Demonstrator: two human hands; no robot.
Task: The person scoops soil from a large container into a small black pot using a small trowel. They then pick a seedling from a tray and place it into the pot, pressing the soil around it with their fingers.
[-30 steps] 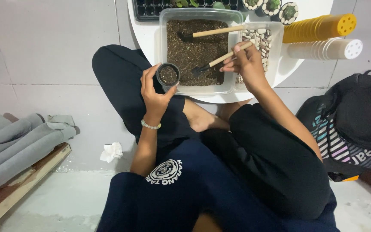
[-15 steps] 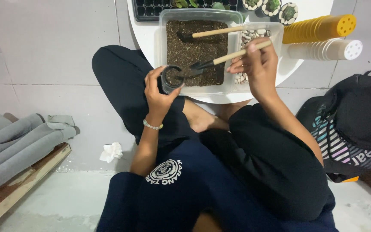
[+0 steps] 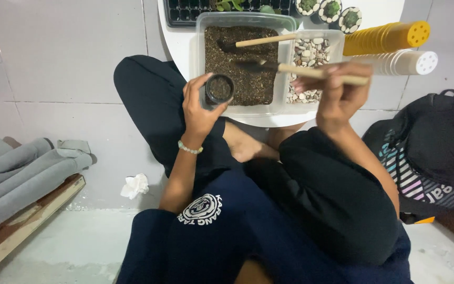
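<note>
Left hand: the left hand [image 3: 198, 108] is curled around a small black pot [image 3: 219, 88], fingers closed on its side, holding it upright at the near edge of the soil tub [image 3: 244, 63].
Right hand: the right hand [image 3: 337, 92] grips the wooden handle of a scoop [image 3: 290, 69], fingers wrapped shut on it; the dark blade lies level over the soil.
Change: half a second ago the scoop tip was down at the pot's mouth; now it has drawn back over the tub and sits higher and flatter, while the pot has stayed in about the same place.
Pot: dark soil shows inside, close to the rim.
Meaning: a load has likely just gone in, and the pot looks nearly full.
Nearby: a second wooden tool [image 3: 261, 41] rests in the tub; a pebble tray [image 3: 311, 52] sits just beside it on the white table [image 3: 182, 44].
</note>
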